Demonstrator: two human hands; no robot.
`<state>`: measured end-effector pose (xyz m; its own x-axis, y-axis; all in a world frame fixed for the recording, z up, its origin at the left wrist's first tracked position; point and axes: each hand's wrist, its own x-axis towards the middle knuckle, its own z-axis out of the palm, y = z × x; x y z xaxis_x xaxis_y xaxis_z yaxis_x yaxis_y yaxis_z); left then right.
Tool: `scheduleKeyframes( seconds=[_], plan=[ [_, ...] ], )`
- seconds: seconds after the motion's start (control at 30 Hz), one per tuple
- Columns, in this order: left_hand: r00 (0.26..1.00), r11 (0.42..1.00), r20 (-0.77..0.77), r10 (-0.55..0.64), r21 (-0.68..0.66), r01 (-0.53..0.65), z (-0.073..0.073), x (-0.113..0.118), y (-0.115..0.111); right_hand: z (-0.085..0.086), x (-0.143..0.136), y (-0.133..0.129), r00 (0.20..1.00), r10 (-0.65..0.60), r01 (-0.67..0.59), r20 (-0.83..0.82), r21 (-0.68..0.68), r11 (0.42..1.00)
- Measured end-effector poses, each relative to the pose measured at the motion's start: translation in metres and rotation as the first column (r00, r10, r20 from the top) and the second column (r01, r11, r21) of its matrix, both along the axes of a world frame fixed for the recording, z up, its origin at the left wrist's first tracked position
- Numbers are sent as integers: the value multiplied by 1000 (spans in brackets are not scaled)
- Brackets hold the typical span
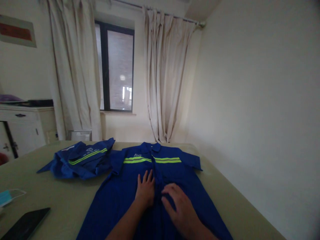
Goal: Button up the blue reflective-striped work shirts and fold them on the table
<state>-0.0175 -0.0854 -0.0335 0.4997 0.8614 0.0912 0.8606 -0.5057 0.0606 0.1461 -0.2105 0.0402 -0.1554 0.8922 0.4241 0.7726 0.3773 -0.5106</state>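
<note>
A blue short-sleeved work garment (172, 171) with yellow-green reflective stripes lies spread out, collar away from me. My left hand (145, 190) rests on its front, left of the centre opening, with fingers spread and nothing held. Just right of the opening, my right hand (178, 205) is over the fabric, its fingers bent and thumb apart, with nothing visible between them. A second blue garment (82, 161) with the same kind of stripe lies crumpled at the left, beside the spread one's sleeve.
Both garments are on a green-covered table (60, 196). A dark flat device (26, 223) and a blue face mask (5, 198) lie at the near left. Behind are a white cabinet (25, 130), curtains (162, 73) and a window; a wall runs along the right.
</note>
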Motion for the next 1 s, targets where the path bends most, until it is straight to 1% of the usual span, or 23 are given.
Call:
scheduleKeyframes(
  seconds=[0.07,0.13,0.17,0.23,0.3,0.4,0.47,0.53,0.6,0.7,0.77,0.8,0.87,0.93,1.0],
  plan=[
    [999,1000,50,-2,13,2,10,-1,8,-24,15,-35,984,25,6,177,-173,985],
    [996,999,94,0,34,-3,22,-1,12,-41,26,-51,962,57,28,265,-305,952],
    [994,999,111,3,45,-8,27,-1,13,-46,29,-52,958,63,38,281,-340,940],
    [989,997,144,13,71,-23,38,1,14,-46,29,-47,958,45,60,285,-350,935],
    [986,996,166,28,84,-43,48,3,12,-40,26,-36,958,10,89,288,-329,940],
    [984,996,172,41,67,-54,56,2,5,-31,21,-16,949,-47,148,312,-308,940],
    [987,999,159,17,42,-24,56,-3,-4,-30,20,-3,942,-87,187,325,-293,938],
    [990,1000,140,-21,9,20,51,-12,-22,-32,22,10,938,-113,207,326,-270,940],
    [992,999,124,-36,-29,39,43,-25,-48,-33,25,22,942,-124,205,312,-240,949],
    [995,995,101,26,-95,-16,32,-48,-93,-34,31,37,950,-144,208,278,-218,954],
    [994,993,101,46,-110,-35,29,-62,-114,-34,34,43,950,-156,220,269,-225,949],
    [993,994,113,30,-109,-18,30,-69,-119,-33,34,45,949,-162,226,271,-224,948],
    [988,993,149,-42,-102,58,34,-81,-115,-33,34,45,942,-182,241,282,-191,951],
    [979,986,172,-106,-108,126,41,-90,-99,-30,30,43,925,-229,278,303,-130,952],
    [980,985,169,-106,-117,127,46,-95,-80,-24,23,40,899,-278,320,340,-74,945]
  ],
)
